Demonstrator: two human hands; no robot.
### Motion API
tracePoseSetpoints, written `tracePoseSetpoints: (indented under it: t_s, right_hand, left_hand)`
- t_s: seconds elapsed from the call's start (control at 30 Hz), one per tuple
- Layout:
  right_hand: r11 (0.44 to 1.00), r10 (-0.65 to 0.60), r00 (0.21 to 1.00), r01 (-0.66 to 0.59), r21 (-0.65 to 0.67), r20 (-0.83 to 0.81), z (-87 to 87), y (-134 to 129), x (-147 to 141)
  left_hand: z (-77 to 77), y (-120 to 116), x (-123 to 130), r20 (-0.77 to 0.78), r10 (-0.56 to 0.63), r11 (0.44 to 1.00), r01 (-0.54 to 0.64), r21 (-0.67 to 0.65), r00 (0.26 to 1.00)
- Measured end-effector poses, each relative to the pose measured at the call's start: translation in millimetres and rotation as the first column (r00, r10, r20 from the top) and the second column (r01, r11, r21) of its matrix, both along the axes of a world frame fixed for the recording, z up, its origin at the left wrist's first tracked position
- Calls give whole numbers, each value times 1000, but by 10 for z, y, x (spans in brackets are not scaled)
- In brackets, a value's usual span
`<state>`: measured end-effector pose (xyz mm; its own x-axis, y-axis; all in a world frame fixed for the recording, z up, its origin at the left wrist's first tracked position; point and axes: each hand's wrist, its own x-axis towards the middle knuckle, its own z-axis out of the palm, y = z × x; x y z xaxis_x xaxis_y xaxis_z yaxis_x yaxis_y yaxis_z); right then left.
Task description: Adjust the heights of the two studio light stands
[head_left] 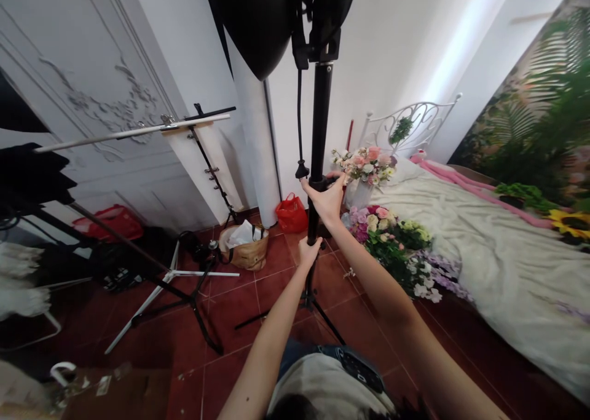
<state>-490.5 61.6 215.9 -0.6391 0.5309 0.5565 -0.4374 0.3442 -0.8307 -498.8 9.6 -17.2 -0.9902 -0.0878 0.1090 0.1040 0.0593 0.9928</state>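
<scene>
Standing on red floor tiles point(233, 315) near a bed point(488, 248), a black light stand point(320, 125) is held in both grips: the right hand point(328, 202) around its collar point(317, 185), the left hand point(308, 253) around the pole point(313, 223) lower down.

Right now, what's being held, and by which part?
The black light stand, by its pole: right hand at the collar, left hand lower down.

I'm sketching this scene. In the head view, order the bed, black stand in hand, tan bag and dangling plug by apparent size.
Largest to smallest:
1. Bed
2. Black stand
3. Tan bag
4. Dangling plug
</scene>
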Motion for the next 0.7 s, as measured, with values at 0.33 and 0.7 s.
tracePoseSetpoints:
  t_s: [0.33,0.7]
  right_hand:
    - [999,33,999,-33,-38,8,-35,-30,8]
    - [994,106,994,-106,16,-8,-209,-116,190]
  left_hand:
    - [133,24,37,73,-27,998,23,65,997]
    - [737,199,83,48,199,966,-204,156,979]
